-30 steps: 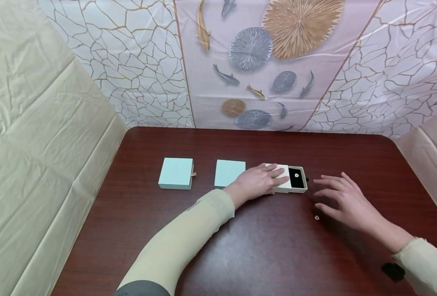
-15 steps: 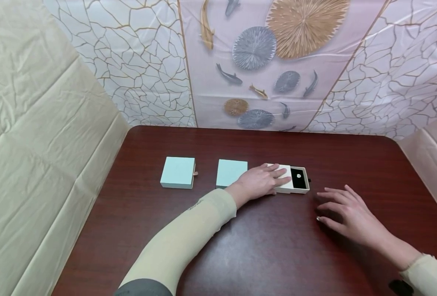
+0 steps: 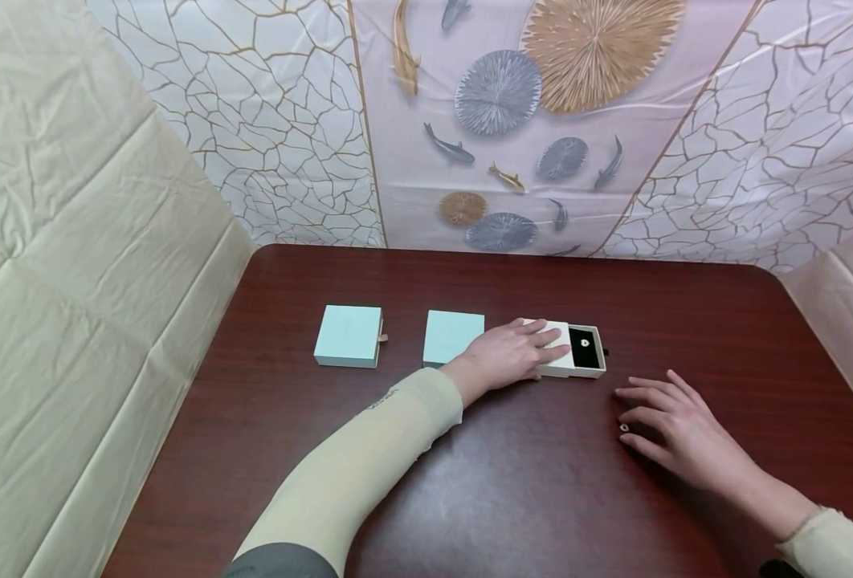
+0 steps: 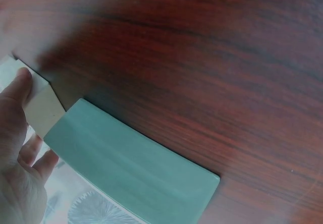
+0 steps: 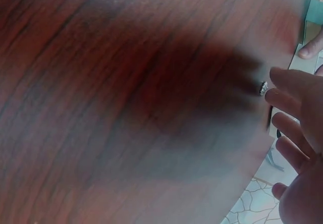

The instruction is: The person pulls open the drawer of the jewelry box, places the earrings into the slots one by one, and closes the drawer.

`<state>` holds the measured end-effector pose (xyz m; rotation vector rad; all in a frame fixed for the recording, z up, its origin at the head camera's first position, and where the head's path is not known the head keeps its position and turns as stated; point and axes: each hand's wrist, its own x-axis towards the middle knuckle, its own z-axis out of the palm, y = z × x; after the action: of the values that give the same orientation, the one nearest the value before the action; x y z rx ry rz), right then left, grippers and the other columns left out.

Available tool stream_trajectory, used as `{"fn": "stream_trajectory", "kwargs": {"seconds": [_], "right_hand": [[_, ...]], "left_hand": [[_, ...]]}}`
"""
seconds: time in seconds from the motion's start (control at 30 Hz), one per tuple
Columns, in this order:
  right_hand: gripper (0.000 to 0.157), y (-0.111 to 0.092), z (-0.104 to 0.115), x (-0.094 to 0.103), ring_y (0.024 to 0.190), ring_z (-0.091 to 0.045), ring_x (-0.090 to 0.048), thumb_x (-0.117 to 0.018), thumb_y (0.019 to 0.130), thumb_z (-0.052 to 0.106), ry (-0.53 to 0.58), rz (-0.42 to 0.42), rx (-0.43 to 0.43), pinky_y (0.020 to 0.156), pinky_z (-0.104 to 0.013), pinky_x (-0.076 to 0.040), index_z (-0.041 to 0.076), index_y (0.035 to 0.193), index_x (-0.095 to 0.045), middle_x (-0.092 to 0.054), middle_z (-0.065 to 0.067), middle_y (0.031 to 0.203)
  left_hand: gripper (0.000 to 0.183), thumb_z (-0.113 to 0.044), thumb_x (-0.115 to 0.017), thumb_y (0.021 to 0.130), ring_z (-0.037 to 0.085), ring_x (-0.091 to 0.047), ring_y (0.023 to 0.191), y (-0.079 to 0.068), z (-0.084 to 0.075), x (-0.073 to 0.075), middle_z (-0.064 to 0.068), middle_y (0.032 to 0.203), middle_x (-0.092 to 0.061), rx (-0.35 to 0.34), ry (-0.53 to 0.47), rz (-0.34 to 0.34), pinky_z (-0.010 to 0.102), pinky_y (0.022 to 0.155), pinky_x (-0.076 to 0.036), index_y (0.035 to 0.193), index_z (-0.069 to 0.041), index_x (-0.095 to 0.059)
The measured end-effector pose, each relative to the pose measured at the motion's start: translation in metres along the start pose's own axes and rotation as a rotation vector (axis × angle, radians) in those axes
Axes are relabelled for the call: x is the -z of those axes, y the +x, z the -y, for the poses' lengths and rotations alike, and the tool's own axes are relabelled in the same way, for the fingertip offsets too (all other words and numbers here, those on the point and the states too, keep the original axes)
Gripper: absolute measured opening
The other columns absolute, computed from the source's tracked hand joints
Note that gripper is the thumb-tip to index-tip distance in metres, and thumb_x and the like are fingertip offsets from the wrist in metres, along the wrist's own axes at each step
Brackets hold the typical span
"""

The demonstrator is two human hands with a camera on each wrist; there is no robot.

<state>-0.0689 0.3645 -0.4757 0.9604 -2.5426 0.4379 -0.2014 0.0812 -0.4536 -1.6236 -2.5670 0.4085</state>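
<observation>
My left hand (image 3: 512, 351) rests across the top of a white drawer-style jewelry box (image 3: 555, 372), fingers spread and thumb along its near side. The box's drawer (image 3: 589, 372) is pulled out to the right. On its black pad (image 3: 583, 356) sits a small pale stud earring (image 3: 585, 343). Right of the box, my right hand (image 3: 687, 437) is low over the table with relaxed fingers. Its thumb and index fingertips are right at a second sparkly stud earring (image 5: 263, 88), one on either side of it.
Two mint-green boxes, a left one (image 3: 348, 331) with a small ribbon tab and a middle one (image 3: 453, 331), stand left of the white box. My left forearm overlaps the middle box's front corner. A patterned cloth (image 3: 499, 185) hangs behind the dark wooden table (image 3: 513, 482).
My right hand has lowered toward the table, and its thumb and index fingertips have come round the loose stud earring. The left hand stays on the white box; the view shifted slightly.
</observation>
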Motion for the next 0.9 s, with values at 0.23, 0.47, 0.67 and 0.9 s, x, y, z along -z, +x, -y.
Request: {"fn": "stream_trajectory", "kwargs": {"seconds": [0.23, 0.47, 0.67, 0.9], "right_hand": [[0.056, -0.0002, -0.0016, -0.0034, 0.117, -0.038, -0.059, -0.041, 0.113, 0.057, 0.002, -0.035, 0.033, 0.133, -0.037, -0.008, 0.021, 0.083, -0.073, -0.076, -0.015, 0.116], [0.053, 0.0012, -0.0006, -0.0043, 0.119, -0.036, -0.060, -0.041, 0.113, 0.056, 0.021, -0.027, 0.020, 0.133, -0.035, -0.008, 0.023, 0.082, -0.070, -0.076, -0.014, 0.117], [0.023, 0.0022, 0.0021, -0.0025, 0.125, -0.034, -0.057, -0.068, 0.105, 0.036, 0.064, 0.023, -0.020, 0.132, -0.033, -0.006, 0.028, 0.084, -0.067, -0.074, -0.013, 0.123], [0.037, 0.0047, 0.0062, -0.0020, 0.130, -0.032, -0.055, -0.088, 0.074, 0.004, 0.077, 0.067, -0.098, 0.131, -0.033, -0.007, 0.031, 0.082, -0.063, -0.073, -0.012, 0.127]], "left_hand": [[0.063, -0.047, -0.053, 0.112, 0.020, -0.034, 0.159, -0.0004, 0.0003, 0.0006, -0.003, 0.173, -0.036, 0.000, 0.011, -0.002, 0.036, 0.125, -0.038, 0.170, -0.032, -0.033], [0.062, -0.046, -0.054, 0.112, 0.020, -0.034, 0.159, -0.0003, 0.0000, 0.0007, -0.002, 0.173, -0.036, 0.000, -0.002, -0.001, 0.036, 0.125, -0.038, 0.169, -0.032, -0.034], [0.062, -0.046, -0.053, 0.112, 0.020, -0.034, 0.160, -0.0003, -0.0006, 0.0009, -0.002, 0.173, -0.036, 0.000, -0.001, -0.001, 0.037, 0.125, -0.038, 0.169, -0.032, -0.034], [0.061, -0.046, -0.053, 0.112, 0.020, -0.033, 0.160, 0.0001, -0.0009, 0.0005, -0.002, 0.173, -0.036, 0.003, 0.000, -0.003, 0.037, 0.125, -0.038, 0.169, -0.032, -0.035]]}}
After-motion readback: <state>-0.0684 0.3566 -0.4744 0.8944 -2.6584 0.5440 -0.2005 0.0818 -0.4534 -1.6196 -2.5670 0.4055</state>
